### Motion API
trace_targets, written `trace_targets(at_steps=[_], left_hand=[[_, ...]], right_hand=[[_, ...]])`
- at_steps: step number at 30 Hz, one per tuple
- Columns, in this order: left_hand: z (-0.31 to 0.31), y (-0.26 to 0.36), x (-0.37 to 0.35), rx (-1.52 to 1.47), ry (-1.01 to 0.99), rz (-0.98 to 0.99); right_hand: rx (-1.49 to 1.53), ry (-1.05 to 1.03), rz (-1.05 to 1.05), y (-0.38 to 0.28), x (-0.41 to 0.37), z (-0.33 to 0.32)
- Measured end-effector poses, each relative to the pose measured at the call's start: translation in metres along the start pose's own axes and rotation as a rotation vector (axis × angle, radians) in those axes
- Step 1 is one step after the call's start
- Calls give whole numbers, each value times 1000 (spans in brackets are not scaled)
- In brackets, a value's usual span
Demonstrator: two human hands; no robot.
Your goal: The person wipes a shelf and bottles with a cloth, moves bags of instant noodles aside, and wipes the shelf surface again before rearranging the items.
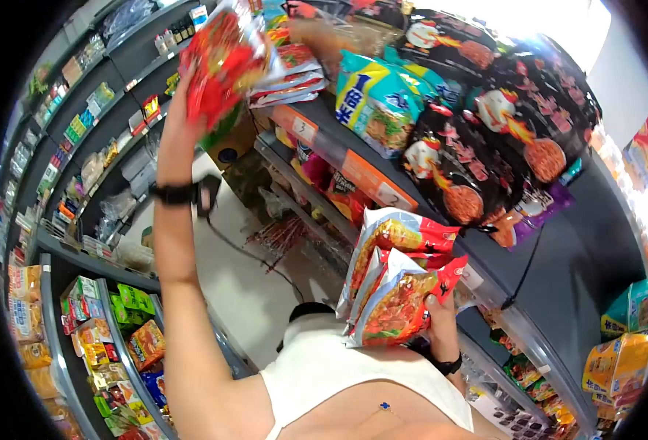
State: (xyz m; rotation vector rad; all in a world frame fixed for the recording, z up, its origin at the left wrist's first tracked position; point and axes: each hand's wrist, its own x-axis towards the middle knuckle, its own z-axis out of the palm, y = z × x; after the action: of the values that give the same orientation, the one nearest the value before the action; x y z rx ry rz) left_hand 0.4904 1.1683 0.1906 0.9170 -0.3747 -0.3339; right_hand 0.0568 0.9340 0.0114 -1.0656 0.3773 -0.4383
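My left hand (182,110) is raised at the upper left, fingers closed around a red instant noodle packet (225,70), which is blurred by motion. Close beside that packet, a stack of red-and-white packets (292,79) lies on the shelf. Low in front of my chest, my right hand (441,319) grips several red-and-white instant noodle packets (394,304), stacked against each other. Only part of the right hand shows; the packets hide the rest of its fingers.
On the grey shelf (580,271) sit black noodle bags (470,165) with a chicken picture and teal noodle packs (383,103). Orange price labels (375,183) line its edge. A black cord (535,268) hangs across the shelf. Other stocked shelves (111,73) curve along the left.
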Motion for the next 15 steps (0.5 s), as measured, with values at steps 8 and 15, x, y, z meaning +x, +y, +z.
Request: trace_targets(at_steps=[8,15], left_hand=[[-20,-1,138,310,-5,-279],[-26,13,150,422,-229,-250]], right_hand=[[-44,191,-182,22,22,35],[-82,294,-199,30,26,53]])
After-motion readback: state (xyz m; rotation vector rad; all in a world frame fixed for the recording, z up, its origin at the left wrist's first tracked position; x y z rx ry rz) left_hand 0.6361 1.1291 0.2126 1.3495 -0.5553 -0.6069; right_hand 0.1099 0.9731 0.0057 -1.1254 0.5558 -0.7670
